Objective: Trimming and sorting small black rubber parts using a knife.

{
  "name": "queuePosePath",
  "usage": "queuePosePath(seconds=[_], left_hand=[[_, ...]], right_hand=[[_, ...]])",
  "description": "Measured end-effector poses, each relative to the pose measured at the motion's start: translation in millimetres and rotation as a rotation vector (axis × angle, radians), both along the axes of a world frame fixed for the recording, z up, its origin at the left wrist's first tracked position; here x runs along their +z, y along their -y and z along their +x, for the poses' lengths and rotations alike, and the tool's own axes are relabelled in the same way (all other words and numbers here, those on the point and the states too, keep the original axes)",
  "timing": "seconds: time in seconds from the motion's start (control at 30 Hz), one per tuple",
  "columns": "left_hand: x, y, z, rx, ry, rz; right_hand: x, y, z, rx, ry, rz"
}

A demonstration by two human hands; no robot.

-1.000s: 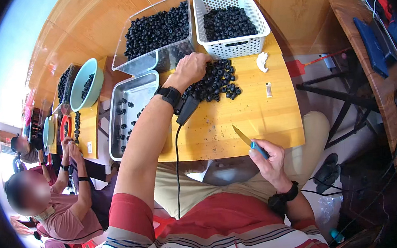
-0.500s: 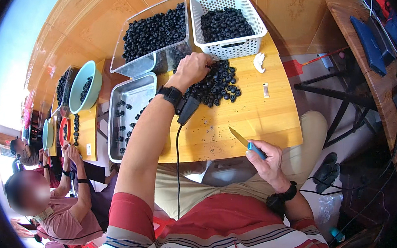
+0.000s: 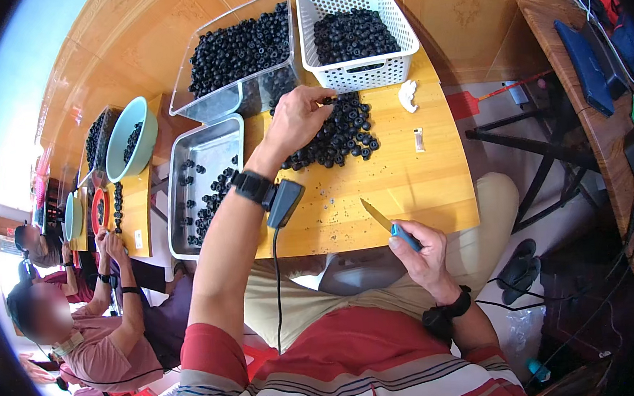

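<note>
My right hand (image 3: 424, 256) is closed round the blue handle of a small knife (image 3: 379, 215); its blade points up and to the left over the table's near edge. My left hand (image 3: 297, 121) reaches across to the far end of a pile of small round black parts (image 3: 342, 133), some with holes through the middle. Its thumb and forefinger are apart at the pile's edge, below a white perforated basket (image 3: 367, 75). More such parts fill this basket and the clear plastic bin (image 3: 213, 106) beside it.
A metal tray (image 3: 175, 187) with scattered black parts stands left of my forearm. White crumpled tissue (image 3: 408, 96) and a small packet (image 3: 420, 140) lie on the wooden table (image 3: 435, 189). Leftward, co-workers (image 3: 112, 341) sit by a pale green bowl (image 3: 132, 142). A cable hangs from my left wrist device.
My left hand has shifted slightly left and its thumb and forefinger have spread. The right hand still holds the knife nearly in place. The whole view has moved a little.
</note>
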State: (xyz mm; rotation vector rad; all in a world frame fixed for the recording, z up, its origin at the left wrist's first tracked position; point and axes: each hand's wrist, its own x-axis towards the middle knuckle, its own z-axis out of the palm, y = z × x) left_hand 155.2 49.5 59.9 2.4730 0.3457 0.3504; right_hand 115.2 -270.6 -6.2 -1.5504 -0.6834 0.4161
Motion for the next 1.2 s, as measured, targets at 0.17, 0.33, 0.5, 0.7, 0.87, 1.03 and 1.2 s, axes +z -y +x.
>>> queuePosePath(seconds=[0.17, 0.33, 0.5, 0.7, 0.87, 1.03, 1.2], left_hand=[[-4.6, 20.2, -42.3, 0.049, 0.167, -0.391], [-8.2, 43.2, -91.4, 0.096, 0.381, -1.01], [-22.5, 67.3, -128.2, 0.146, 0.427, -1.299], [-43.9, 78.4, -156.1, 0.12, 0.429, -1.404], [-46.4, 88.4, -166.7, 0.179, 0.411, -1.54], [-51.4, 86.6, -172.9, 0.223, 0.468, -1.648], [-54.5, 87.8, -178.5, 0.227, 0.481, -1.686]], right_hand=[[3.5, -1.9, -2.7, -0.014, -0.014, 0.01], [4.4, -3.4, -3.9, -0.037, -0.015, -0.008], [4.3, -5.9, -6.1, -0.077, -0.024, -0.019], [9.3, -9.1, -7.7, -0.08, -0.036, -0.062], [7.7, -14.7, -13.2, -0.069, -0.002, -0.061], [9.8, -24.1, -19.7, -0.04, -0.043, -0.046], [10.3, -31.7, -24.7, 0.006, -0.058, -0.038]])
